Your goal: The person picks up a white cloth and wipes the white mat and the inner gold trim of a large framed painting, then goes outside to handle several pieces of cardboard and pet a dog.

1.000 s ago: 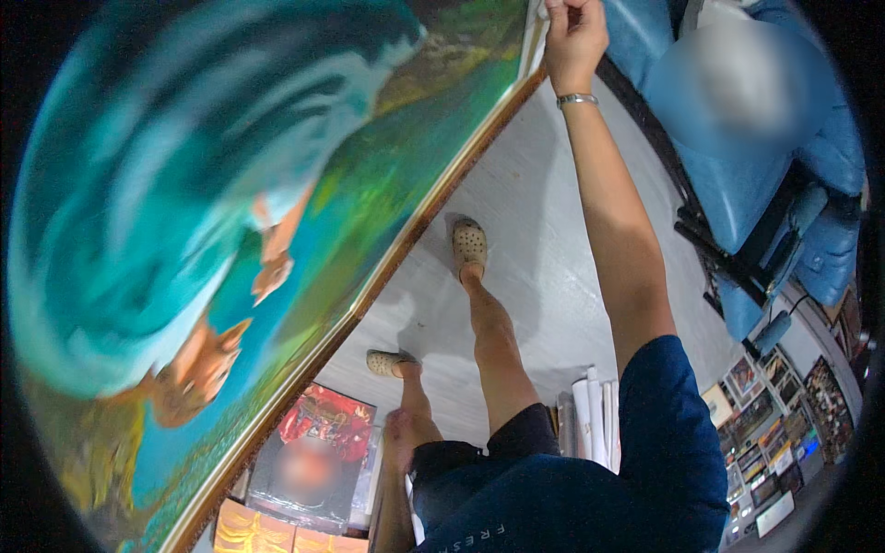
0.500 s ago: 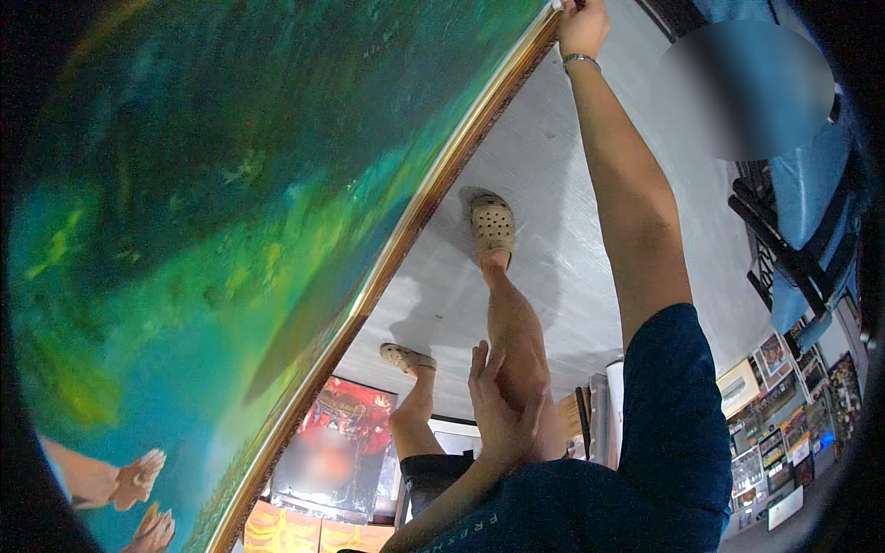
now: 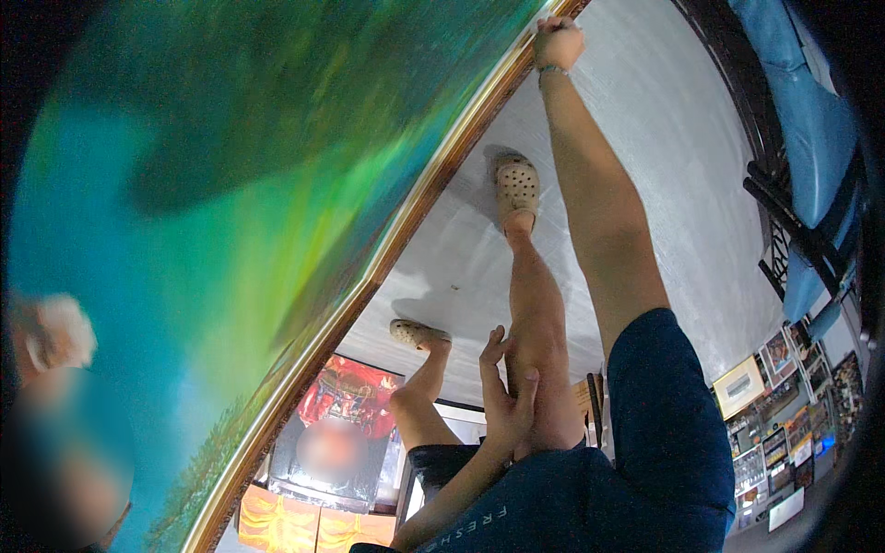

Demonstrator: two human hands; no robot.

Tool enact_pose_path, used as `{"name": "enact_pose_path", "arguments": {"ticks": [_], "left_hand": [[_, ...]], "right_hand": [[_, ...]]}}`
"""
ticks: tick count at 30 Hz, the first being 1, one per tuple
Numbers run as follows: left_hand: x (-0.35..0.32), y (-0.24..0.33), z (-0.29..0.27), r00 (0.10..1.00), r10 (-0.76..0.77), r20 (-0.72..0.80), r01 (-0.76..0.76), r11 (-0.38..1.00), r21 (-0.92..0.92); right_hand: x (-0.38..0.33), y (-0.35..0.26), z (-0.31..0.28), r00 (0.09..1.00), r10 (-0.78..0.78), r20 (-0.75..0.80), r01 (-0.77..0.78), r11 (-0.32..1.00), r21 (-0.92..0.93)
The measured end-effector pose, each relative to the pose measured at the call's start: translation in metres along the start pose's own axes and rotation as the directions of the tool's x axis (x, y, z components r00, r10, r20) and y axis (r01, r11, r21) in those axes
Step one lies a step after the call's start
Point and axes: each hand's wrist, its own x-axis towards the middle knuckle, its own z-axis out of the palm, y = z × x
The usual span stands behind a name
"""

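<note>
Though large, painting (image 3: 304,175) left of grip (image 3: 560,44)

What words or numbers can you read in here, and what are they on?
Dark blue shirt: one row of small, pale letters across the front; I won't copy them out.
Small pictures at the far right: any writing is too small to read.
Red-and-black picture: partly blurred, no words I can make out.
Big green-and-blue painting: no writing I can see.
</note>
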Motion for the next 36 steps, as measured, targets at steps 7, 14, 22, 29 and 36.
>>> {"name": "enact_pose_path", "arguments": {"ticks": [7, 14, 22, 29, 36], "left_hand": [[-0.08, -0.137, -0.152, 0.99, -0.124, -0.07, 0.139, 0.939, 0.314], [-0.17, -0.303, -0.29, 0.889, -0.011, -0.457, 0.188, 0.92, 0.344], [-0.196, -0.386, -0.297, 0.87, 0.075, -0.488, 0.031, 0.978, 0.205], [-0.203, -0.398, -0.322, 0.807, 0.046, -0.589, 0.048, 0.989, 0.143], [-0.221, -0.404, -0.325, 0.798, 0.121, -0.59, -0.004, 0.981, 0.194]], "right_hand": [[-0.197, 0.014, -0.015, 0.985, 0.126, 0.121, -0.123, 0.992, -0.031], [-0.414, 0.014, -0.03, 0.944, 0.22, 0.244, -0.253, 0.961, 0.113], [-0.592, 0.031, -0.036, 0.886, 0.111, 0.45, -0.161, 0.984, 0.074], [-0.674, 0.028, -0.045, 0.808, 0.237, 0.539, -0.485, 0.788, 0.38], [-0.691, -0.088, -0.113, 0.862, 0.034, 0.506, -0.247, 0.899, 0.361]]}}
